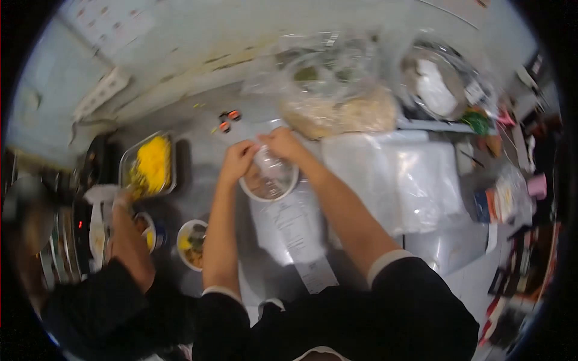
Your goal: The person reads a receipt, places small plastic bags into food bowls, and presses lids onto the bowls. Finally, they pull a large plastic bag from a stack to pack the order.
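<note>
A round white bowl (269,192) stands on the metal counter, with clear plastic over the food in it. My left hand (240,160) is closed at the bowl's upper left rim, and my right hand (282,144) is closed at its top; their fingertips nearly meet. Both appear to pinch the clear plastic (272,163), though the fingertips are blurred. Just below the bowl, a long printed receipt (288,231) lies on a plastic sheet. To the left, beside my left forearm, is a second bowl (191,243) with yellow and brown food.
A co-worker's arm (129,240) reaches in at left, near a third bowl (146,230) and a metal tray (173,163) of yellow shreds. Small black and orange items (225,126) lie behind my hands. Plastic bags (337,111) stand at the back; clear sheets (391,180) lie right.
</note>
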Available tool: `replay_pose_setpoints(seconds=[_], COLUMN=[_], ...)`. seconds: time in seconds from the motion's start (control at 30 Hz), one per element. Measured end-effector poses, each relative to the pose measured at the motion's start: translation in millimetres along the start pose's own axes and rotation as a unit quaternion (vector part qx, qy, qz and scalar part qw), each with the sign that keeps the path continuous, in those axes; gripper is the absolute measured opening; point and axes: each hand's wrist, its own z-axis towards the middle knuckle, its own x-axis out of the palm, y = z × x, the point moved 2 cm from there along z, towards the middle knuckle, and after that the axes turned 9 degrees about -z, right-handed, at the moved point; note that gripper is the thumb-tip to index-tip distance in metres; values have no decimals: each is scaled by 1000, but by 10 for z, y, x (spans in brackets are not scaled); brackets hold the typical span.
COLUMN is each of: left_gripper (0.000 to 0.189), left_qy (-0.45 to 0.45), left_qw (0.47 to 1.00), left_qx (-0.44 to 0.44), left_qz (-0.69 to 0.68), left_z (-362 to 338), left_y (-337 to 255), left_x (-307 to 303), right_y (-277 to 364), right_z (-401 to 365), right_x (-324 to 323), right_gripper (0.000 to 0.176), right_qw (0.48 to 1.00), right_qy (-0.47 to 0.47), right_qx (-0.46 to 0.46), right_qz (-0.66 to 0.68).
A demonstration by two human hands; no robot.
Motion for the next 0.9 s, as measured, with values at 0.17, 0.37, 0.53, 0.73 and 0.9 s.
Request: replay_pose_setpoints(seconds=[0.17,0.37,0.53,0.73,0.9], left_gripper=[23,25,23,19,17], left_qy=[7,-19,-16,-102,-235], left_qw=[948,981,971,983,970], left_qx=[-173,-105,-134,-111,-57], left_qz=[-268,-161,-197,-107,-30], left_z=[15,-34,-44,-113,-414], left_y=[328,110,140,-64,148], left_x=[61,80,78,94,134], right_y=[55,-10,39,113,209], right_z=[6,-149,-53,-316,-839], right_x=[-56,-3,-32,-138,151], right_gripper=[51,43,44,35,29], right_qw=[998,999,999,972,962], right_qy=[5,-15,37,-225,-270], right_qx=[57,-32,22,23,41], right_qz=[-6,29,32,-65,-24])
